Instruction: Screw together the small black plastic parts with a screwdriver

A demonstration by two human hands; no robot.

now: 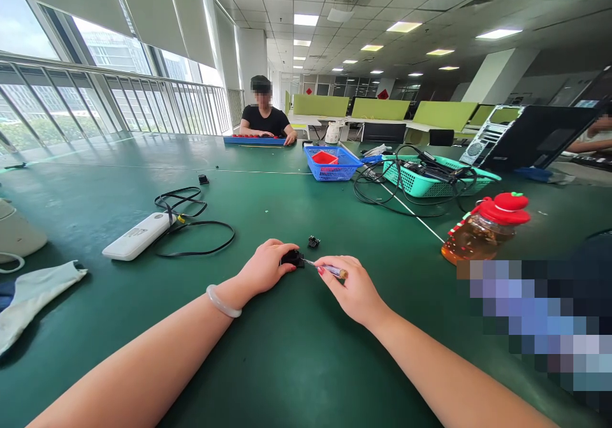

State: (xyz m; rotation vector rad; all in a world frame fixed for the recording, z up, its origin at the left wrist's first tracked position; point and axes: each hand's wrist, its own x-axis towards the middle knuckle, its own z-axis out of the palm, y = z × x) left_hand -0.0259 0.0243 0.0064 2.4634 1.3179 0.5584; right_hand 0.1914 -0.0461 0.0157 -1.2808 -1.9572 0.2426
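My left hand (268,266) is closed around a small black part (292,258) resting on the green table (268,358). Its fingers cover much of the part, so I cannot tell its exact kind. My right hand (352,287) grips a screwdriver (336,271) with a clear handle. The shaft points left, and its tip meets the right side of the black part or sits very close to it. Just beyond my hands lies a second small black piece (313,242), touched by neither hand.
A white power strip (138,236) with a black cord is at left, near a cloth (38,300). At right stands a red-lidded bottle (482,230). Behind are a blue basket (332,171) and a green basket (411,182) of cables. A person (265,118) sits across the table.
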